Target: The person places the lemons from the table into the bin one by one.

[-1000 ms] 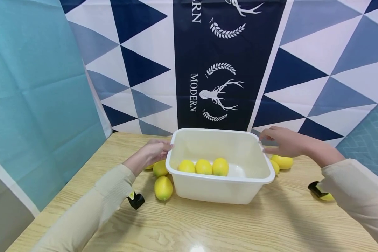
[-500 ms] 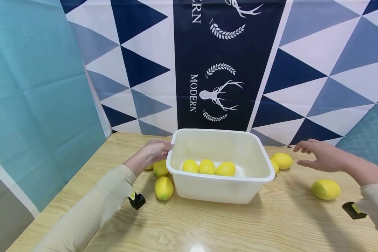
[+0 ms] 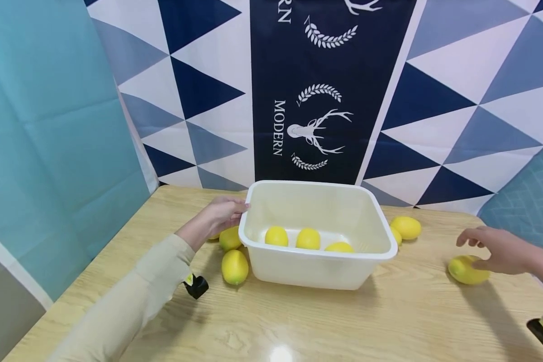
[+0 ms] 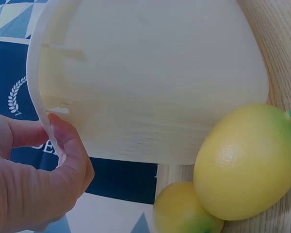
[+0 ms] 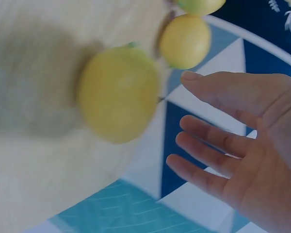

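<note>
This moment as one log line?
Left hand: pinches white bin rim | Right hand: empty, near loose lemon | Bin: three lemons visible inside

The head view is brightly lit; glare [image 3: 281, 353] is reflected off the tabletop [image 3: 335, 324], where soft shadows [image 3: 498, 311] are cast. The wrist views are dimmer; in the right one, the lemon [image 5: 119, 94] is blurred.

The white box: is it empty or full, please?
Neither: at least three lemons show inside the white box, with free space above them.
</note>
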`<move>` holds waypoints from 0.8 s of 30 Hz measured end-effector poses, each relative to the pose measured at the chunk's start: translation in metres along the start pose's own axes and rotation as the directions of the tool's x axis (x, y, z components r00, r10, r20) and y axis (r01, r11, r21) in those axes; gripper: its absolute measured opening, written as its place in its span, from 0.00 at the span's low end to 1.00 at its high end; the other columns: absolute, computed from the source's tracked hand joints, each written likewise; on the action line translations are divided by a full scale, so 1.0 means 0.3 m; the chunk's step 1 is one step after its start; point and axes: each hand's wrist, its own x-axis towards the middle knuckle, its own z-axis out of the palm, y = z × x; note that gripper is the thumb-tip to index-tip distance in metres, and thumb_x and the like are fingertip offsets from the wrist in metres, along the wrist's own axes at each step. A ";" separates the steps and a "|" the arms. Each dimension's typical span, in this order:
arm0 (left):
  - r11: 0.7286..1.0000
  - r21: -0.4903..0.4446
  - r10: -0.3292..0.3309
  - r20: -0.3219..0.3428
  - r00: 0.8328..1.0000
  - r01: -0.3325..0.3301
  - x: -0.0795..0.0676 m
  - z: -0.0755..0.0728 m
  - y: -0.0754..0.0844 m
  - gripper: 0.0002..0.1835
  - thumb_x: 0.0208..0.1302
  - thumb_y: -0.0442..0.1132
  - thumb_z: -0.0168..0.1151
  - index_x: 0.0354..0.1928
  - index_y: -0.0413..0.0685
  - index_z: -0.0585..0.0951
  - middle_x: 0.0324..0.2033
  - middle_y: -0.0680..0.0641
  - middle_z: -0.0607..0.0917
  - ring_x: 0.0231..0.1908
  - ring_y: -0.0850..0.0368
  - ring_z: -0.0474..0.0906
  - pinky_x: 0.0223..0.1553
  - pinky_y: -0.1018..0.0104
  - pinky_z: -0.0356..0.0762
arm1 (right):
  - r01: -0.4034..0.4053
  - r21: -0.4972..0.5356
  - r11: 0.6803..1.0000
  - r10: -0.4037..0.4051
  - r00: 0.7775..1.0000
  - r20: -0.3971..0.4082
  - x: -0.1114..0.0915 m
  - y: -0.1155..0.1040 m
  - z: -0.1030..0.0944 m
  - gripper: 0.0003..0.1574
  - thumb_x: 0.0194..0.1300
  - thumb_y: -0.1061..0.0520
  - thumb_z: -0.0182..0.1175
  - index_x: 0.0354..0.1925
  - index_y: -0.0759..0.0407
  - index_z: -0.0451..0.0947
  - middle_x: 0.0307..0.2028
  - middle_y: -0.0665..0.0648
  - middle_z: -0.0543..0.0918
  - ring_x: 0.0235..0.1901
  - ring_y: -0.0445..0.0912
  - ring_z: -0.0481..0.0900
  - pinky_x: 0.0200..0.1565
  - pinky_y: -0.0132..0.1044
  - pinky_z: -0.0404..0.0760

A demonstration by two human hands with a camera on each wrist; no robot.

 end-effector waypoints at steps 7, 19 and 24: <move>1.000 0.001 -0.002 0.011 1.000 0.002 0.007 -0.006 0.009 0.21 0.71 0.36 0.52 0.63 0.36 0.69 0.60 0.39 0.74 0.54 0.51 0.75 0.65 0.60 0.72 | 0.128 0.041 0.991 -0.121 0.982 -0.143 -0.038 0.046 0.089 0.28 0.31 0.63 0.79 0.33 0.54 0.76 0.30 0.45 0.76 0.30 0.23 0.66 0.27 0.28 0.73; 1.000 -0.020 -0.006 0.004 1.000 0.006 0.011 -0.004 0.015 0.22 0.71 0.34 0.51 0.65 0.36 0.67 0.61 0.37 0.73 0.55 0.50 0.74 0.67 0.59 0.70 | 0.146 0.128 0.981 -0.121 0.975 -0.186 0.000 0.034 0.132 0.21 0.43 0.61 0.76 0.36 0.57 0.77 0.28 0.38 0.73 0.29 0.23 0.62 0.26 0.27 0.69; 1.000 -0.017 0.000 0.013 1.000 0.001 0.009 -0.002 0.017 0.23 0.71 0.35 0.51 0.66 0.36 0.67 0.61 0.37 0.73 0.55 0.50 0.74 0.67 0.58 0.70 | 0.002 0.174 0.985 -0.004 1.000 0.011 -0.008 0.037 0.124 0.18 0.53 0.53 0.71 0.40 0.56 0.76 0.33 0.44 0.78 0.30 0.24 0.65 0.28 0.28 0.71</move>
